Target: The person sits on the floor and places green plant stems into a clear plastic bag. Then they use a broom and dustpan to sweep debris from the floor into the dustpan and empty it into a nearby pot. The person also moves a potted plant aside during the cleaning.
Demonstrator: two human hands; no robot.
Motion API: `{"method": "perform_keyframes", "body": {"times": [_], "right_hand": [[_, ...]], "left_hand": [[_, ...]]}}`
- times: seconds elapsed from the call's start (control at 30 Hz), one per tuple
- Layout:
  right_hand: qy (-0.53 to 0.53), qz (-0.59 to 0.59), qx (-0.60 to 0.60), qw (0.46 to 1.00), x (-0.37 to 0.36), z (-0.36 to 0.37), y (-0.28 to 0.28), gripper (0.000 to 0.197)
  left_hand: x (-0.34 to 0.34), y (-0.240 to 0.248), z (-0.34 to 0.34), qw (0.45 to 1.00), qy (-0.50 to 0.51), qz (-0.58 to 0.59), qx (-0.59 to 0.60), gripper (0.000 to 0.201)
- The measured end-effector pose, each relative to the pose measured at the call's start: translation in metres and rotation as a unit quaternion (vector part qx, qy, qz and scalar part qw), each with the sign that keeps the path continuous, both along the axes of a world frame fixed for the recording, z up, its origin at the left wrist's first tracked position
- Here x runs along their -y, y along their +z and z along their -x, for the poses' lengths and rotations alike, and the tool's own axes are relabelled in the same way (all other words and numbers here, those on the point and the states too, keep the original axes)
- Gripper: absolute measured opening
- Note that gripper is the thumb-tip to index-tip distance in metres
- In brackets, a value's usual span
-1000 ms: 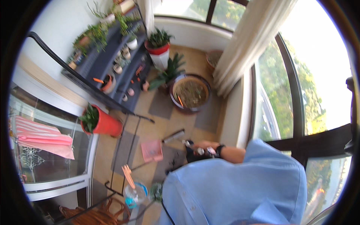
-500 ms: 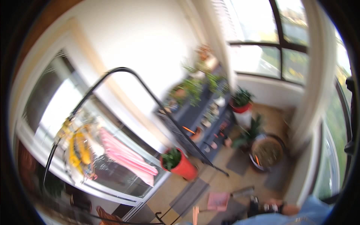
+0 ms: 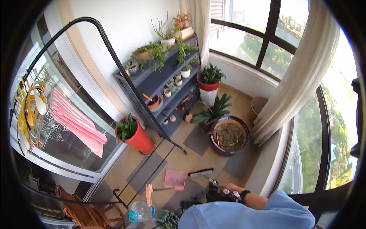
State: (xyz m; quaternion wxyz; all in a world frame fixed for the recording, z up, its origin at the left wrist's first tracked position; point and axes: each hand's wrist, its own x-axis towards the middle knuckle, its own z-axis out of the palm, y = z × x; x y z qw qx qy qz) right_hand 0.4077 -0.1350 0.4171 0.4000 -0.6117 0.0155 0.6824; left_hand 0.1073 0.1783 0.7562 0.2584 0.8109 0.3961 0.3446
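Note:
My right forearm, in a light blue sleeve, comes in from the lower right, with a dark band at the wrist. My right hand is low over the floor, beside small dark objects with pale and reddish bits; its fingers are hard to make out. My left hand is out of view. Just left of the right hand lie a black-and-white brush head and a pink dustpan with a dark handle. A pinkish, forked handle end stands above a clear plastic bottle with a blue-green cap.
A dark metal shelf holds several potted plants. A red planter, a white-and-red pot and a large dark basin of soil stand on the tiles. A black clothes rack carries hangers and a pink striped towel. Curtains hang by the windows.
The view has turned and steadied, so the shelf, rack and pots sit farther left and higher. My right arm and blue sleeve now show more fully, farther left in the picture.

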Motion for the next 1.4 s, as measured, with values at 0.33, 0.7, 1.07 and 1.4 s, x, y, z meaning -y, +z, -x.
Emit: {"method": "perform_keyframes", "body": {"times": [0.33, 0.7, 1.07, 1.4], "right_hand": [[-0.082, 0.027, -0.109, 0.99, -0.002, 0.005, 0.009, 0.035], [-0.131, 0.015, -0.148, 0.98, -0.016, 0.001, 0.044, 0.027], [-0.113, 0.054, -0.124, 0.984, -0.031, -0.008, 0.075, 0.016], [-0.177, 0.012, -0.126, 0.976, -0.013, -0.016, 0.079, 0.015]], "left_hand": [[0.007, 0.035, 0.021, 0.998, 0.032, -0.053, 0.008, 0.036], [0.008, 0.186, 0.056, 0.948, -0.049, -0.288, 0.125, 0.037], [-0.001, -0.091, 0.036, 0.931, 0.127, 0.137, -0.315, 0.084], [0.03, -0.231, 0.086, 0.926, 0.103, 0.293, -0.215, 0.074]]}}
